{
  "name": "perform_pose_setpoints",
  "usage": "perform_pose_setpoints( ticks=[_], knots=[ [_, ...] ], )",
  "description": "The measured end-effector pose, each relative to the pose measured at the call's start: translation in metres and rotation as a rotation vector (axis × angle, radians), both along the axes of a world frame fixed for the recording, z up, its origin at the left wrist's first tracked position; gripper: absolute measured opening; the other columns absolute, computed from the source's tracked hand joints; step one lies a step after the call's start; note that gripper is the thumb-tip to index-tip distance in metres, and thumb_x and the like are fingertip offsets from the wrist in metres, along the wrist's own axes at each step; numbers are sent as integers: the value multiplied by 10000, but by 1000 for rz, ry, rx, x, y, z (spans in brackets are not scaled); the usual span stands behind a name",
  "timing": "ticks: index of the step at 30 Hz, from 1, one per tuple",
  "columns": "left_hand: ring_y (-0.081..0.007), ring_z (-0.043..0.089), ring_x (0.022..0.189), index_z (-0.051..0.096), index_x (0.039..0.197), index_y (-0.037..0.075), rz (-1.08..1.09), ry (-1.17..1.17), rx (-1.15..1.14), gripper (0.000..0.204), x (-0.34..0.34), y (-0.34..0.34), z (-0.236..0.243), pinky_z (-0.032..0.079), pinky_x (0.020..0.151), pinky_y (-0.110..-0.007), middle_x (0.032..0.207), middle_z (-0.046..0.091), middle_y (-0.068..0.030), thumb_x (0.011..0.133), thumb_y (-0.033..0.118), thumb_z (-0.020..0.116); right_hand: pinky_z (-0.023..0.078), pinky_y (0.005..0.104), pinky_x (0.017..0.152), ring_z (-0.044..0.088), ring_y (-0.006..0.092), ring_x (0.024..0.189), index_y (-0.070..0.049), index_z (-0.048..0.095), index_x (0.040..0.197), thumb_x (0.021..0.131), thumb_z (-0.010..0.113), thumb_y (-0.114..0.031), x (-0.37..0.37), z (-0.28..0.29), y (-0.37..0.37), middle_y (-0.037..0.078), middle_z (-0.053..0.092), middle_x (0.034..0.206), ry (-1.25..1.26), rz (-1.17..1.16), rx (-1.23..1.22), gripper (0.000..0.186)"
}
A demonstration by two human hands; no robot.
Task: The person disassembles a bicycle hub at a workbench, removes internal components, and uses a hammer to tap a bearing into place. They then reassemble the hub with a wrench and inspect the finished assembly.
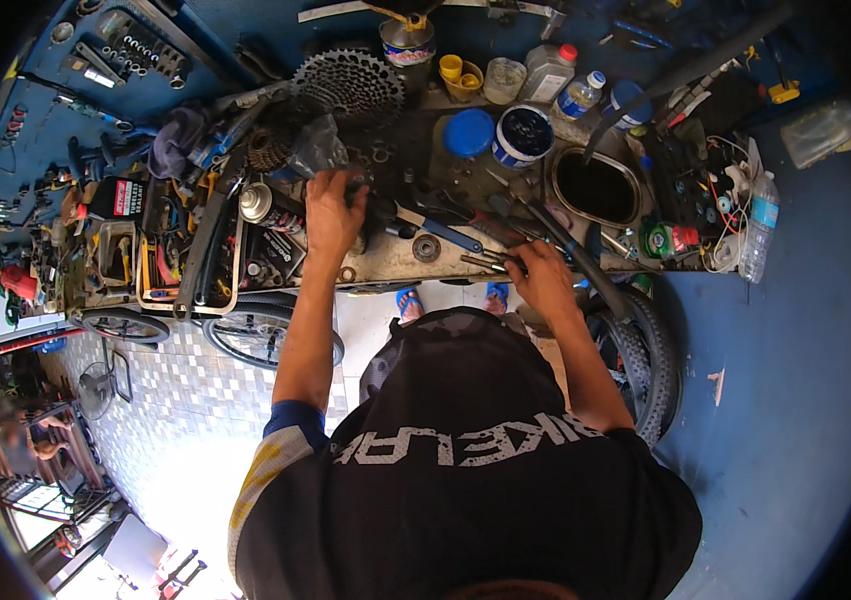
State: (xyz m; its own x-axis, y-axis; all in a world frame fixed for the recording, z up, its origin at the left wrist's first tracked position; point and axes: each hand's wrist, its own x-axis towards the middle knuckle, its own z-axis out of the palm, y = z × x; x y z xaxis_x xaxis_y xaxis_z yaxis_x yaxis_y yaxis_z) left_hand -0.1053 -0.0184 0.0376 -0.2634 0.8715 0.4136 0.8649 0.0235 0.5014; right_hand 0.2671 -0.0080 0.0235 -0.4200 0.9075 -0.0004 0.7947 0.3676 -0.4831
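Observation:
My left hand (333, 215) is at the back of the cluttered workbench (385, 262), its fingers curled round something dark that I cannot make out. Just behind those fingers lies a crumpled clear plastic bag (320, 148). Left of the wrist a spray can (270, 208) lies tilted. My right hand (545, 280) is low over the bench's front edge, fingers bent together at the ends of some thin metal rods (483, 262); what they pinch is hidden. Between my hands lie a blue-handled tool (440, 230) and a small round toothed part (426, 247).
A large bicycle cassette (347, 88) stands at the back. Behind my right hand are an open blue-and-white tub (522, 135), bottles and a metal-rimmed basin (595, 187). A tray of tools (190, 260) fills the left. Bicycle tyres (635, 355) stand below the bench.

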Motion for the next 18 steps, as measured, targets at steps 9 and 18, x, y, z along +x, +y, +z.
perform_pose_setpoints(
  ticks=[9,18],
  knots=[
    [-409,645,1105,684,1183,62,124,171,-308,559,-8,-52,5,563,876,-509,1150,646,-192,808,424,882,543,464,877,654,357,1047,-124,746,1134,918,764,-206,-68,20,37,121,667,1048,229,83,119,231],
    [-401,677,1035,655,1055,55,257,163,-376,430,12,-61,-19,578,827,-512,1040,694,-171,815,354,852,563,474,890,662,330,1084,-138,757,1050,889,790,-256,-187,-15,107,98,680,1036,39,204,192,202]
  ],
)
